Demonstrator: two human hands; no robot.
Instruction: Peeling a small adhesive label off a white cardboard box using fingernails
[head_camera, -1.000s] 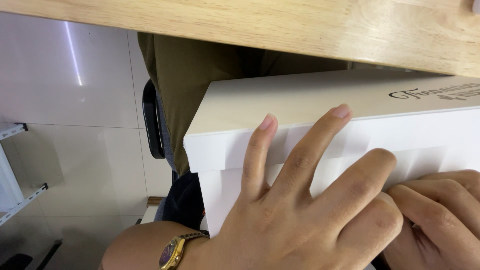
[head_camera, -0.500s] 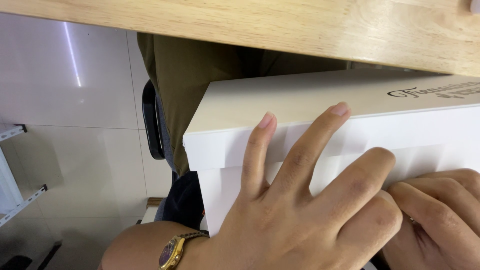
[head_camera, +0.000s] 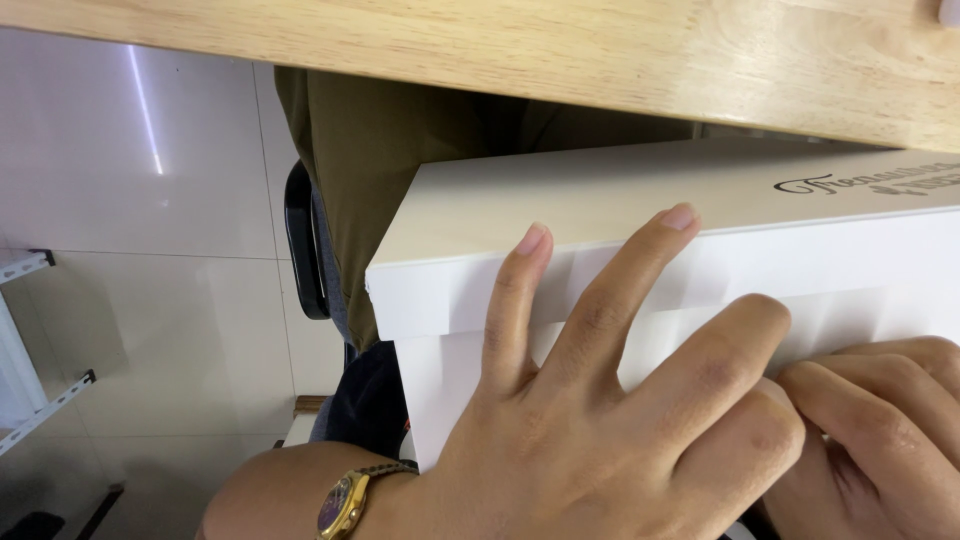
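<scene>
Left hand (head_camera: 590, 420) spread flat, fingers open, against the white box (head_camera: 560, 215); right hand (head_camera: 880, 440) curled beside it, pinching the box's side; counter (head_camera: 600, 50) above

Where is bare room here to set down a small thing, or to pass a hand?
Free: the wooden tabletop strip above the white box, and the box lid's left part. Crowded: the box's near side, where the left hand lies flat and the right hand presses beside it.
</scene>
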